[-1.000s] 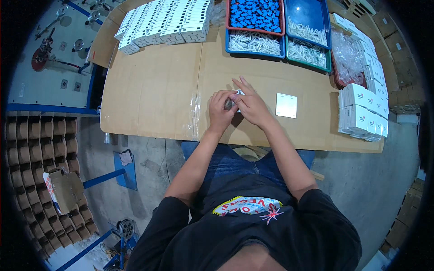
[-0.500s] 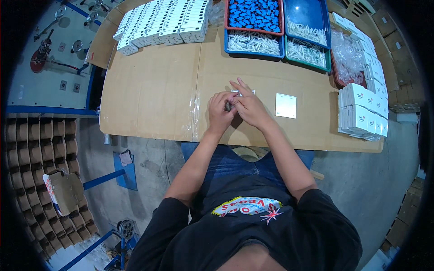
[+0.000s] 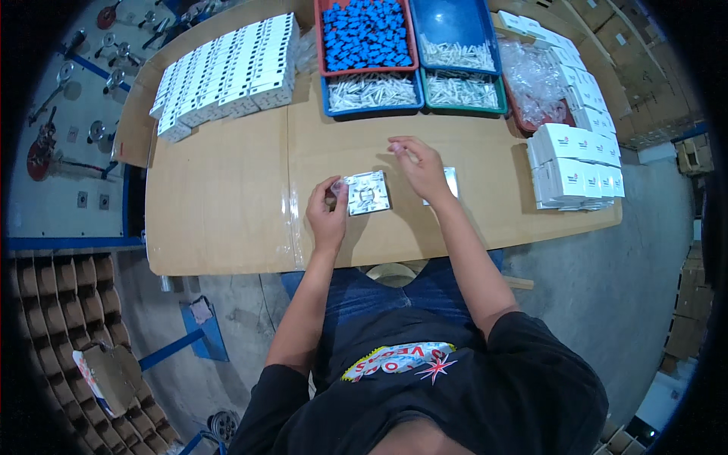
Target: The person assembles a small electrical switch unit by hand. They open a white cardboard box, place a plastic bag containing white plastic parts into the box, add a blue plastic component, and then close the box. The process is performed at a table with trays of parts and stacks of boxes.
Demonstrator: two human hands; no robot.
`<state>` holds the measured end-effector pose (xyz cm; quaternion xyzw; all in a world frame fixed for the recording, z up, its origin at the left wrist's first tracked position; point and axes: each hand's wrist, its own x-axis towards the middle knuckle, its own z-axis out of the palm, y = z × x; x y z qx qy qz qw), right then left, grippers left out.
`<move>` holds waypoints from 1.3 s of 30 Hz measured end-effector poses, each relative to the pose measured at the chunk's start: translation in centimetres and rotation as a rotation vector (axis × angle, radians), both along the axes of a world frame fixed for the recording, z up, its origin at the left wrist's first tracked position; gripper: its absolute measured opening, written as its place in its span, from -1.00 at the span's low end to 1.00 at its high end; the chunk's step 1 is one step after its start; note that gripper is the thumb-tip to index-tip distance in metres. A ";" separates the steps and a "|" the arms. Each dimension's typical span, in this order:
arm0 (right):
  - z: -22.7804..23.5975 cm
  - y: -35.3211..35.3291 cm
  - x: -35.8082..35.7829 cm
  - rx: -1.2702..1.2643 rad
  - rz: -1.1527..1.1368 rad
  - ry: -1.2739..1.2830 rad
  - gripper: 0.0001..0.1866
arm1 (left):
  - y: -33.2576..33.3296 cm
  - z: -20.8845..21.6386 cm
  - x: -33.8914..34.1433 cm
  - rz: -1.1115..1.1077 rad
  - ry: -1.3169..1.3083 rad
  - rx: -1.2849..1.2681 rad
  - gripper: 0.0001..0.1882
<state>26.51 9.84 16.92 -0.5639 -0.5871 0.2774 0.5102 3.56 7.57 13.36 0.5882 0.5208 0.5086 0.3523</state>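
On the cardboard-covered table lies a square silvery plate (image 3: 367,194) with a pale pattern on its face. My left hand (image 3: 327,214) is at its left edge, fingers curled and thumb beside the plate. Something small and pale shows at the fingertips, too small to name. To the right and farther back, my right hand (image 3: 418,168) is held above the table, thumb and index finger pinched together at the left. What they hold, if anything, cannot be made out. A second plain, shiny plate (image 3: 451,182) lies partly hidden behind my right wrist.
Rows of white boxes (image 3: 227,76) stand back left. A red tray (image 3: 415,53) holds blue pieces; a blue tray (image 3: 326,106) and a green tray (image 3: 464,112) hold white sticks. Clear plastic bags (image 3: 535,83) and stacked white boxes (image 3: 572,171) line the right.
My hands have come apart: the left has drawn back to the plate's left edge, the right has moved away to the right. The patterned plate is now uncovered. The whole view has shifted.
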 end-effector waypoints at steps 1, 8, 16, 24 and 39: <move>-0.2 0.3 1.3 -0.002 -0.051 0.024 -0.76 | -0.1 0.2 0.1 0.001 -0.023 -0.024 -0.75; -1.2 3.1 11.1 0.014 -0.312 -0.227 -0.79 | -0.1 1.1 0.2 -0.008 -0.019 -0.074 -0.74; -2.3 9.3 20.4 -0.026 -0.565 -0.579 -0.77 | 0.4 -0.3 0.3 0.003 -0.057 -0.077 -0.71; -3.0 10.4 20.5 -0.117 -0.561 -0.725 -0.82 | 0.4 0.1 0.4 0.006 -0.015 -0.037 -0.71; -2.8 10.9 22.0 -0.185 -0.415 -0.859 -0.82 | 0.4 -0.3 0.4 0.018 -0.005 -0.039 -0.72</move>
